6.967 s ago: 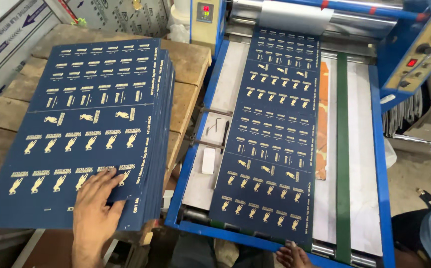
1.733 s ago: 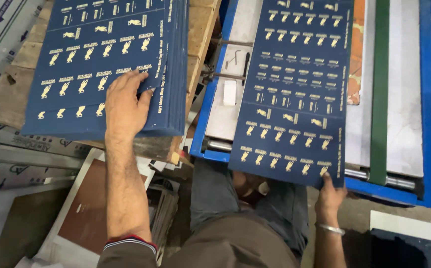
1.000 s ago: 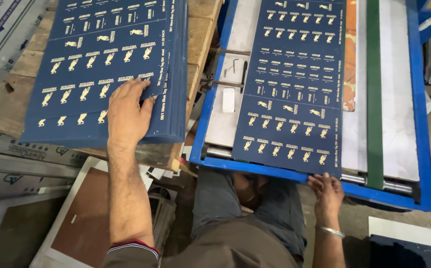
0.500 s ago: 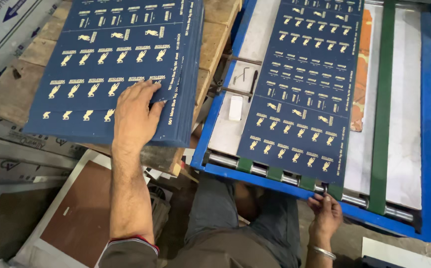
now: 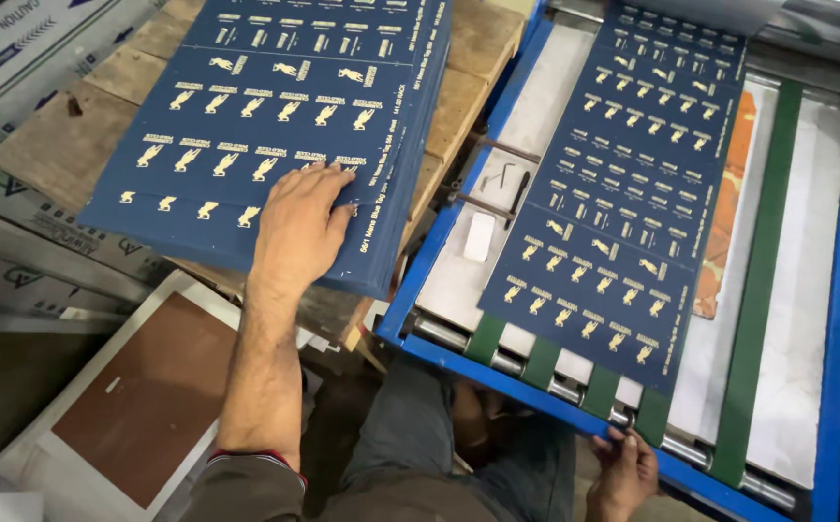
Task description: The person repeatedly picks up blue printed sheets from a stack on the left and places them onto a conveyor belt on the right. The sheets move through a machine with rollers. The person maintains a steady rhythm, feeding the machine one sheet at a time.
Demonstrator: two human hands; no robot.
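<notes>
My left hand (image 5: 299,227) lies flat, fingers spread, on the near right corner of a thick stack of dark blue printed sheets (image 5: 246,126) with rows of gold figures. The stack rests on a wooden pallet (image 5: 52,145). One more dark blue printed sheet (image 5: 623,193) lies on the blue-framed feed table (image 5: 536,401) of a machine, over green belts (image 5: 483,338) and rollers. My right hand (image 5: 623,474) is low at the table's near edge, fingertips touching the blue frame below the sheet's corner; it holds nothing that I can see.
A long green belt (image 5: 763,271) runs up the table beside an orange strip (image 5: 724,222). A small white block (image 5: 479,237) and hex keys (image 5: 507,179) lie on the grey plate. Cardboard boxes (image 5: 14,58) and a brown board (image 5: 144,391) sit left, my legs (image 5: 420,454) below.
The single sheet has travelled up the table into the machine, away from my right hand, which has let it go and stays at the frame's edge. My left hand has stayed on the stack.
</notes>
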